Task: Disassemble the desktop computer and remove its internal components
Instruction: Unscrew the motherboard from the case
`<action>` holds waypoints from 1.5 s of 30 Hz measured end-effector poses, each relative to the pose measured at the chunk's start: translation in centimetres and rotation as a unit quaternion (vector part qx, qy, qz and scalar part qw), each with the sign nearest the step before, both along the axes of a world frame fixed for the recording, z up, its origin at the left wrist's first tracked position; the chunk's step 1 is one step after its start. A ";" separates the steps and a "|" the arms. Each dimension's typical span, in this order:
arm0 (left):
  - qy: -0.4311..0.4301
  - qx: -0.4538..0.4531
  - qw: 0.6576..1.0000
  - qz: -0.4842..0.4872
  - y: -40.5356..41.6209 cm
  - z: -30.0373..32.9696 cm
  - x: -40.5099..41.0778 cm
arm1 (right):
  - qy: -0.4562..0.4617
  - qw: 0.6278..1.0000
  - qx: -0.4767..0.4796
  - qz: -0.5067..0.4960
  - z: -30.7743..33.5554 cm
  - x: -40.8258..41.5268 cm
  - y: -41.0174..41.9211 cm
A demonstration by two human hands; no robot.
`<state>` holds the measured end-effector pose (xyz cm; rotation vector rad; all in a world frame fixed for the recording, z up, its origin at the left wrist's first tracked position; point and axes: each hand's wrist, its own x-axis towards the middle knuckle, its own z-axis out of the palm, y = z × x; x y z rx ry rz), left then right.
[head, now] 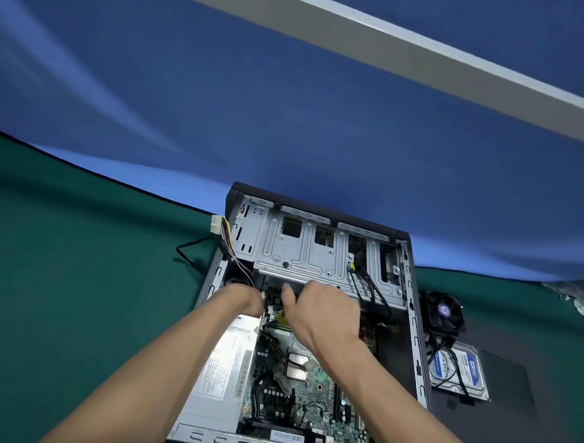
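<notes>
The open desktop case lies flat on a green table. Inside are the grey drive cage, the silver power supply and the green motherboard with its bare CPU. Both my hands reach under the front edge of the drive cage. My left hand is curled beside a white connector, its fingertips hidden. My right hand has curled fingers, and its thumb pinches a dark connector just above a yellow tab.
A white power plug on coloured wires hangs over the case's left wall. To the right, a cooler fan and a blue-labelled hard drive lie on a dark side panel. A blue backdrop stands behind.
</notes>
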<state>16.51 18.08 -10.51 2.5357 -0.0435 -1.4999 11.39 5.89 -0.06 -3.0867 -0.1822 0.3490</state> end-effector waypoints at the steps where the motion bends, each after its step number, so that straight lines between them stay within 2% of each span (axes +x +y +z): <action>1: -0.003 0.000 1.000 -0.002 0.1 0.0 0.0 | 0.005 1.000 0.019 0.003 -0.1 0.3 0.2; 5: -0.011 0.006 1.000 -0.002 0.2 0.2 -0.1 | 0.018 0.989 0.146 -0.021 -0.4 0.2 0.3; 7: -0.010 0.003 1.000 0.006 0.1 0.3 -0.1 | 0.005 0.985 0.168 -0.043 -0.4 0.0 0.0; 12: -0.013 0.014 1.000 0.022 0.2 0.6 -0.1 | -0.026 0.997 0.065 -0.022 -0.2 0.1 0.0; 17: -0.004 0.009 1.000 0.006 0.2 0.6 -0.1 | 0.074 0.993 0.087 -0.004 0.7 1.3 1.1; 21: -0.009 0.009 1.000 0.003 0.3 0.8 -0.3 | 0.070 0.997 0.036 -0.009 1.2 1.3 1.6; 25: -0.016 0.000 1.000 0.009 0.3 0.8 -0.2 | 0.112 0.989 0.089 0.024 1.5 1.0 1.2; 30: -0.014 0.004 1.000 0.018 0.3 0.8 -0.3 | 0.099 0.994 0.046 0.012 1.8 0.9 0.6; 33: -0.016 0.003 1.000 0.022 0.3 1.0 -0.3 | 0.135 0.982 0.128 0.009 1.7 0.6 0.6; 34: -0.017 0.000 1.000 0.019 0.3 1.0 -0.3 | 0.136 0.982 0.130 0.014 1.7 0.5 0.7; 36: -0.019 -0.004 1.000 0.014 0.2 1.2 -0.3 | 0.108 0.988 0.109 0.010 1.5 0.3 0.8; 40: -0.023 0.007 0.999 0.026 0.1 1.3 -0.4 | 0.095 0.981 0.171 -0.006 1.2 0.1 0.7; 45: -0.034 0.001 0.999 0.030 0.2 1.1 -0.3 | 0.058 0.985 0.165 -0.001 0.9 -0.2 0.7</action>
